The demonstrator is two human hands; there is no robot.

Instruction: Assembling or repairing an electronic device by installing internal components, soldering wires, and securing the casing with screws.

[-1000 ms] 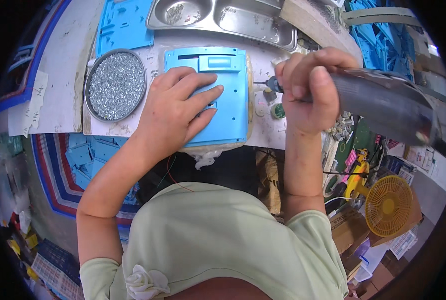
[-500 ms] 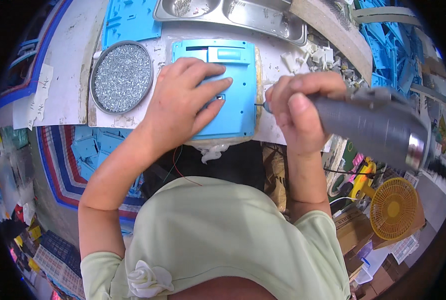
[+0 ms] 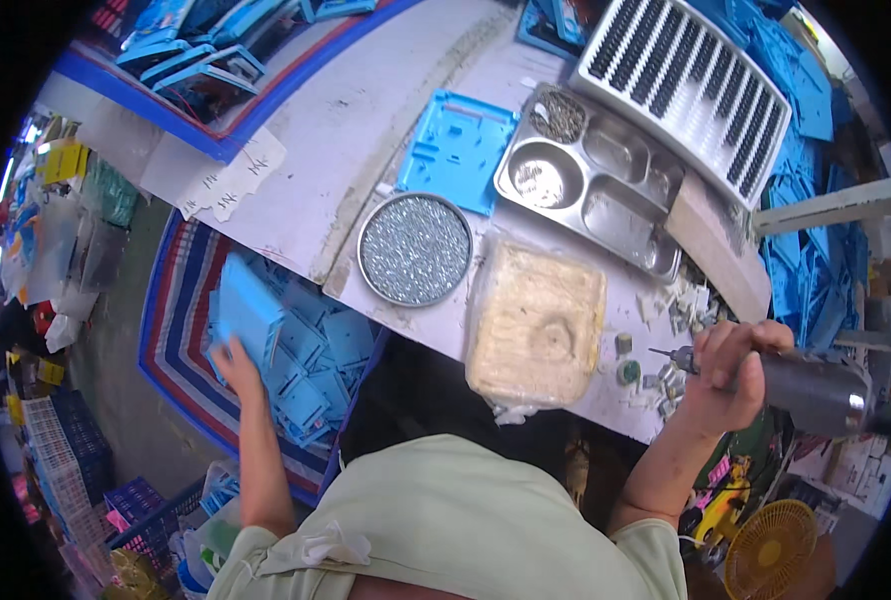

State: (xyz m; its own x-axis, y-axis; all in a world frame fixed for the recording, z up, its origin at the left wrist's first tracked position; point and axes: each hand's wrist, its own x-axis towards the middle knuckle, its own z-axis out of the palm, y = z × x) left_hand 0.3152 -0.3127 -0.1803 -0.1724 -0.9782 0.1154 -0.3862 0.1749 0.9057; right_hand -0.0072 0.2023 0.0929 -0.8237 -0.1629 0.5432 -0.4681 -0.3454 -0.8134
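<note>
My left hand (image 3: 234, 366), somewhat blurred, grips the lower edge of a blue plastic case (image 3: 250, 308) above a striped bag (image 3: 184, 375) of similar blue cases, left of the table. My right hand (image 3: 731, 370) is wrapped round a dark grey electric screwdriver (image 3: 816, 390), held over the table's right part with its bit pointing left. Between the hands lies a tan pad wrapped in clear plastic (image 3: 536, 315), with no case on it. Beside it stands a round dish (image 3: 363, 262) full of small silver screws.
Behind the dish lies a blue panel (image 3: 456, 150). A steel compartment tray (image 3: 576, 175) holds small parts near a white rack (image 3: 711, 185) with rows of black pieces. Small white parts (image 3: 678, 310) are scattered at the right. A yellow fan (image 3: 771, 550) stands lower right.
The blue case has left the pad and moved left over the bag with my left hand. My right hand has drawn the screwdriver away to the right. The view has turned leftward.
</note>
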